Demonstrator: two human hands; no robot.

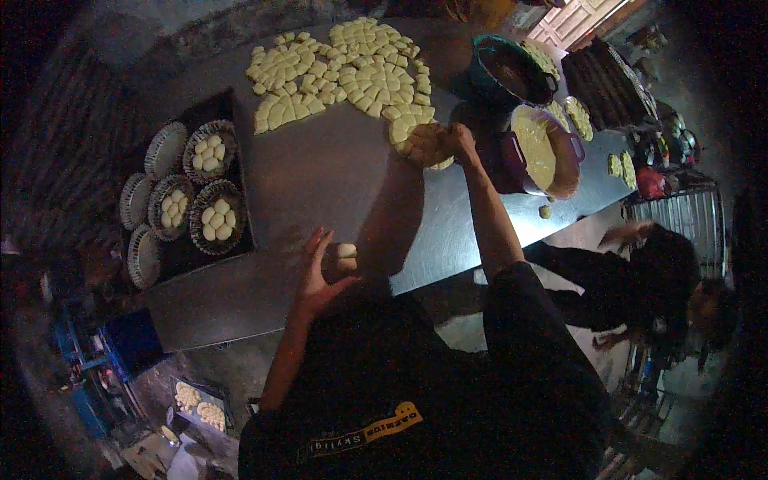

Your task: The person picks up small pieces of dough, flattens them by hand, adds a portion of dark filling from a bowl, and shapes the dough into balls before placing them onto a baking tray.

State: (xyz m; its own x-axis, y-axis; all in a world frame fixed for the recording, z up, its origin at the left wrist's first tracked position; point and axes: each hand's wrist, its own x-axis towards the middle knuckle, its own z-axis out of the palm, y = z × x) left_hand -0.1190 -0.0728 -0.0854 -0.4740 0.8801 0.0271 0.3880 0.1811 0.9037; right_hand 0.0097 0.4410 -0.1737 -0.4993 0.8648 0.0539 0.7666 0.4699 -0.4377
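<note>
My left hand (318, 276) rests low over the metal table with its fingers apart. Two small smooth dough balls (344, 258) sit touching each other between its thumb and fingers; they do not look gripped. Farther off and to the right, my right hand (459, 144) has its fingers closed; what they hold, if anything, I cannot make out. It is beside a round of cut dough (410, 122), part of which lies in the hand's shadow. Beyond spreads a wide patch of cut dough pieces (376, 76) in flat rounds.
At the left, a dark tray (238, 172) carries fluted pans (166, 150), some with dough balls inside. To the right stand a purple-handled tub (578, 148) and a dark green-rimmed basin (480, 68). Another person (640, 272) is near the table's right side.
</note>
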